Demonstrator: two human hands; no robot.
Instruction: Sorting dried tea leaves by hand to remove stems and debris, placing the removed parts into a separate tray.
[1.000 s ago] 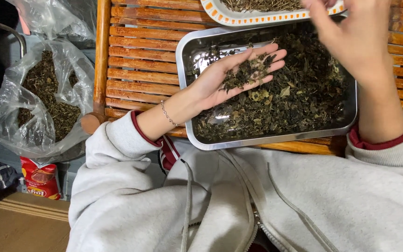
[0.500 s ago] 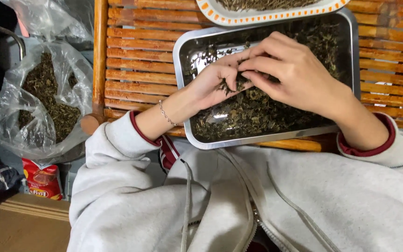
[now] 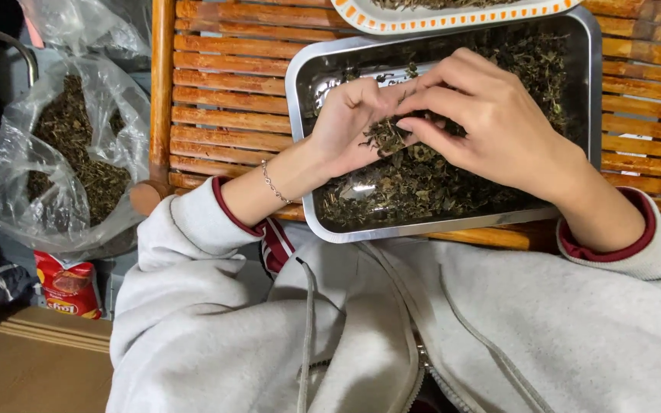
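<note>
Slatted wood table [image 3: 223,99] w/ steel tray [image 3: 304,183]

Patterned plate [image 3: 453,17] at 12 o'clock cut by top edge. Right hand [image 3: 491,122] hides tray's [image 3: 304,138] leaves beneath; fingertip pinch unresolvable.

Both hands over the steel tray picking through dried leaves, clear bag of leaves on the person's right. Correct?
Not quite: the clear plastic bag of leaves sits on the person's left, beside the slatted wooden table, as the head view shows. The rest holds: left hand and right hand meet over the steel tray, working a clump of dried leaves.
</note>
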